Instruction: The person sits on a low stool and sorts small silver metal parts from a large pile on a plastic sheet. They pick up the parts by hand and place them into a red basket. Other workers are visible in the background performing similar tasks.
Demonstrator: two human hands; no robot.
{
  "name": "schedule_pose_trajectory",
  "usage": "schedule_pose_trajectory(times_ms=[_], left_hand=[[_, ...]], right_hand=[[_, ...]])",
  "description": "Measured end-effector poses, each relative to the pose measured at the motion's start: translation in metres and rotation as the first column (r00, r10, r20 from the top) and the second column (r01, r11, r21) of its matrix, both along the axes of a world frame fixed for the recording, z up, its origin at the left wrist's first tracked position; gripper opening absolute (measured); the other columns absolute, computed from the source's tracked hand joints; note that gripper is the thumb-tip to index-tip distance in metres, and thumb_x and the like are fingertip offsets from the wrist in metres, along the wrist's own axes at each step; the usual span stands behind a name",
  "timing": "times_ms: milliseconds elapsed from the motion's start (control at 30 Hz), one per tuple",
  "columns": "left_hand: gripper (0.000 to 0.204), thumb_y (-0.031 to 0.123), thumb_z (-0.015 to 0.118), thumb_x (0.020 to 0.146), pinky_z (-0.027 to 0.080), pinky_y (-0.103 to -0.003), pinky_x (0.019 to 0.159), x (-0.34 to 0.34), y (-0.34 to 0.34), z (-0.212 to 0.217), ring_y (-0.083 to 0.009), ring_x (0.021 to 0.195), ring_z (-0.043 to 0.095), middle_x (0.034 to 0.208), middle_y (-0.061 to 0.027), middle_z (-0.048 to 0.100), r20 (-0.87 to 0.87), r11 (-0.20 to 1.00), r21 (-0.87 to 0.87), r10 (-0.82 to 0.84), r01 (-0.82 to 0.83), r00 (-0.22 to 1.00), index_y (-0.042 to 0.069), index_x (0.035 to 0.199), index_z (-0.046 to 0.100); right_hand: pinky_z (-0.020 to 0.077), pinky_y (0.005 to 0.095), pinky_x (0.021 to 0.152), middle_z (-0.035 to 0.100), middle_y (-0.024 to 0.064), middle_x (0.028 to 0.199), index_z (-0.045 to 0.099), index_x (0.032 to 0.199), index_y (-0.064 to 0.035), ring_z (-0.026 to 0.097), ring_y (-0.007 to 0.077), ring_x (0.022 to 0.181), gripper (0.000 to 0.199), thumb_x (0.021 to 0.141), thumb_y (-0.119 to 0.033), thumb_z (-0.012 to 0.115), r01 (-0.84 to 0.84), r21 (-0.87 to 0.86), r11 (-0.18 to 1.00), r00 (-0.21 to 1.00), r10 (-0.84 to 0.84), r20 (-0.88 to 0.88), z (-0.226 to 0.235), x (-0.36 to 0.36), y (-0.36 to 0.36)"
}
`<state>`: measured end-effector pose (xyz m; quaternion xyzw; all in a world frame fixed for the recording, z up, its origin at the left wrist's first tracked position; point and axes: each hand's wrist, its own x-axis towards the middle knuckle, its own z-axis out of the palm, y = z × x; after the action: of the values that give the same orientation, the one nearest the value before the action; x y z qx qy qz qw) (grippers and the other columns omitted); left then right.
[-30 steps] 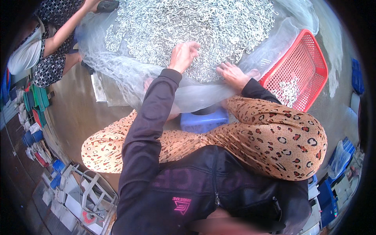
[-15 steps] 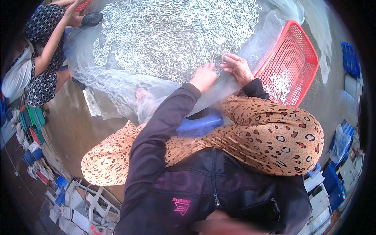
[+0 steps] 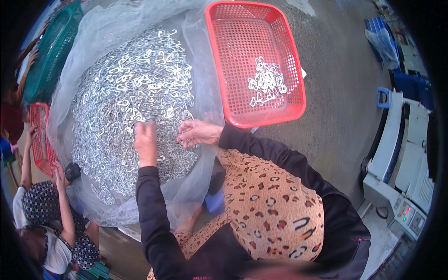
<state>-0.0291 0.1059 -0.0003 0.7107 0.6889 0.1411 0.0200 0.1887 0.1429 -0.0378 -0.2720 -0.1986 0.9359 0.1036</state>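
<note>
A broad pile of small silver S-shaped hooks [image 3: 112,154] lies on a sheet of white mesh netting [image 3: 200,51]. My left hand [image 3: 146,142] reaches down into the pile, fingers drawn together at the hooks; its fingertips are partly hidden. Just to its right, above the pile's edge, my right hand [image 3: 200,133] is closed in a pinch. Whatever sits between its thumb and fingers is too small to make out. Beyond the right hand stands a red plastic basket [image 3: 235,63], with a small heap of whitish hooks [image 3: 267,81] inside.
Across the pile at left, a co-worker's hands [image 3: 58,175] are at another red basket [image 3: 43,140]. Farther up, another person's hand is by a green basket [image 3: 58,51]. Grey machines [image 3: 394,186] and a plastic-covered blue bin [image 3: 381,44] stand along the right.
My view has turned right, so the pile and red basket now appear farther left. My left hand has moved away from my right hand. The co-worker's hands are now at a red basket.
</note>
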Motion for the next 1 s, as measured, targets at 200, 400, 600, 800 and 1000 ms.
schedule_pose_trajectory(times_ms=[200, 400, 600, 800, 1000], left_hand=[[0.021, 0.020, 0.064, 0.084, 0.043, -0.036, 0.065, 0.000, 0.046, 0.054, -0.0265, 0.071, 0.054, 0.079, -0.0111, 0.052, 0.261, 0.993, -0.059, 0.118, -0.106, 0.958, 0.006, 0.099, 0.069], [0.032, 0.024, 0.059, 0.086, 0.046, -0.037, 0.084, -0.013, 0.005, 0.032, -0.0319, 0.097, 0.060, 0.105, -0.0161, 0.063, 0.449, 0.978, -0.158, -0.055, 0.139, 0.892, 0.011, 0.115, 0.060], [0.024, 0.019, 0.062, 0.081, 0.049, -0.039, 0.079, 0.041, -0.061, -0.021, -0.0308, 0.089, 0.063, 0.096, -0.0134, 0.067, 0.464, 0.903, -0.416, 0.114, 0.102, 0.878, 0.010, 0.103, 0.066], [0.015, 0.009, 0.048, 0.084, 0.052, -0.041, 0.068, 0.094, -0.084, -0.059, -0.0291, 0.084, 0.065, 0.093, -0.0123, 0.061, 0.099, 0.950, -0.305, 0.098, -0.064, 0.990, 0.004, 0.098, 0.052], [0.015, 0.010, 0.050, 0.082, 0.053, -0.038, 0.062, 0.067, -0.075, -0.052, -0.0274, 0.077, 0.065, 0.086, -0.0131, 0.059, -0.021, 0.936, -0.345, 0.061, -0.064, 0.998, 0.002, 0.094, 0.055]], right_hand=[[0.0554, 0.0314, 0.065, 0.047, 0.0189, 0.124, 0.023, 0.141, -0.0077, 0.065, 0.0264, 0.080, 0.056, 0.092, -0.018, 0.050, -0.070, 0.180, 0.981, 0.997, 0.071, 0.005, 0.028, 0.012, 0.003], [0.0536, 0.0422, 0.083, 0.035, 0.0254, 0.130, 0.013, 0.145, -0.0117, 0.058, 0.0376, 0.102, 0.070, 0.082, 0.010, 0.034, 0.005, 0.209, 0.978, 0.983, -0.043, 0.179, 0.027, 0.022, 0.014], [0.0489, 0.0408, 0.092, 0.048, 0.0230, 0.117, 0.030, 0.134, 0.0069, 0.057, 0.0356, 0.105, 0.051, 0.083, 0.008, 0.035, 0.038, 0.042, 0.998, 0.985, -0.045, 0.167, 0.003, 0.024, 0.017], [0.0493, 0.0349, 0.085, 0.057, 0.0159, 0.104, 0.040, 0.128, 0.0056, 0.061, 0.0249, 0.095, 0.041, 0.087, 0.003, 0.039, 0.018, 0.230, 0.973, 0.970, -0.073, 0.232, -0.010, 0.028, 0.010], [0.0454, 0.0236, 0.068, 0.059, 0.0069, 0.088, 0.044, 0.128, -0.0022, 0.060, 0.0141, 0.078, 0.045, 0.087, -0.012, 0.059, -0.210, 0.283, 0.936, 0.925, 0.097, 0.367, 0.005, 0.016, 0.017]])
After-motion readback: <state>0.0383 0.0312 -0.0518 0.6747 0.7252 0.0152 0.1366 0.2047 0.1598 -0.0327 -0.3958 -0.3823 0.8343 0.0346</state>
